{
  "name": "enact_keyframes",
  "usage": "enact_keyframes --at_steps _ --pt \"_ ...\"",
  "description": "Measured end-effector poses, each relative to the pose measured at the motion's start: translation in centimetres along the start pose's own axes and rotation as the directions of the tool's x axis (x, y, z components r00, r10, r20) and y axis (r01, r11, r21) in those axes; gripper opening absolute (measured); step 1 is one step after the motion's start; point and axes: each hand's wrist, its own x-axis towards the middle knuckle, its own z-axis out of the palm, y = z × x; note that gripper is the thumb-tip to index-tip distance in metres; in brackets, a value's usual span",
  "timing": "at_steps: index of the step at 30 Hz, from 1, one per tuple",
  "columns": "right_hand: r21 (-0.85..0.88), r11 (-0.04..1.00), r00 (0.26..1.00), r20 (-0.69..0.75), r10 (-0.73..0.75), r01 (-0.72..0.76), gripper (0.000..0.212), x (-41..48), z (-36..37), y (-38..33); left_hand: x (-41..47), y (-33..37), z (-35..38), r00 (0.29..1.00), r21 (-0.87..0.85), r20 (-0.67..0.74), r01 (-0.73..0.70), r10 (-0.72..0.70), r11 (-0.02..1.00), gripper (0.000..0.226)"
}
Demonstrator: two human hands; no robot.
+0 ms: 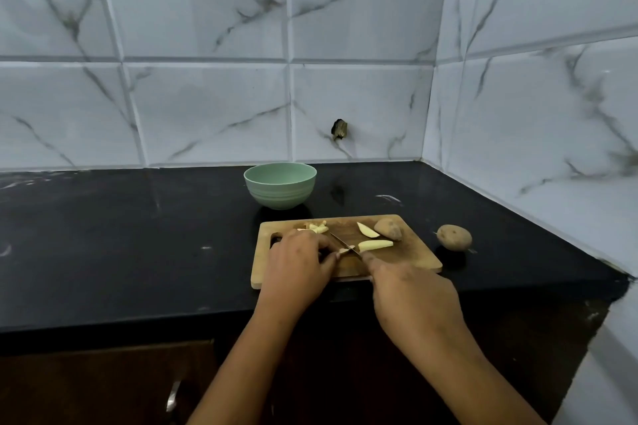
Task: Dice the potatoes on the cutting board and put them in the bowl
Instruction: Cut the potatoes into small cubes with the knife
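Note:
A wooden cutting board (414,252) lies on the black counter. My left hand (298,260) pinches a small potato strip (343,251) on the board. My right hand (411,293) grips a knife (340,241) whose blade crosses that strip. To the right of the blade lie a potato wedge (375,245), a second wedge (366,230) and an unpeeled potato half (389,228). A small pile of diced pieces (317,227) sits at the board's far left. A pale green bowl (280,185) stands behind the board; its inside shows no pieces.
A whole potato (454,237) rests on the counter (138,235) right of the board. Marble-look tiled walls (207,79) close the back and right side. Dark cabinet fronts (103,386) lie below the counter's front edge.

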Motion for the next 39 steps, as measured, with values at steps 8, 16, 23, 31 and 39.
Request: enact_keyframes --at_steps 8,16,23,31,39 --pt "0.127 0.991 0.999 0.001 -0.038 0.038 0.045 -1.8 -1.5 0.4 0.0 -0.4 0.4 0.999 -0.122 -0.016 0.044 -0.046 0.992 0.011" --pt "-0.064 0.997 0.996 0.076 -0.038 0.043 0.063 0.1 -0.2 -1.6 -0.1 0.0 0.0 0.996 -0.159 0.004 0.087 -0.087 0.984 0.008" --pt "0.070 0.997 1.000 0.016 -0.023 0.021 0.058 -1.4 -0.5 -0.7 -0.4 0.5 -1.0 0.994 -0.195 -0.052 0.085 -0.096 0.977 0.006" --pt "0.122 0.992 0.986 0.168 0.001 -0.021 0.057 -1.0 -1.0 -0.9 -0.4 0.2 -0.9 0.991 -0.197 -0.015 0.125 -0.130 0.972 0.011" --pt "-0.015 0.999 0.993 0.115 -0.040 0.042 0.055 0.1 0.0 -2.9 -0.3 0.0 -0.6 0.990 -0.170 -0.018 0.136 -0.141 0.976 0.009"
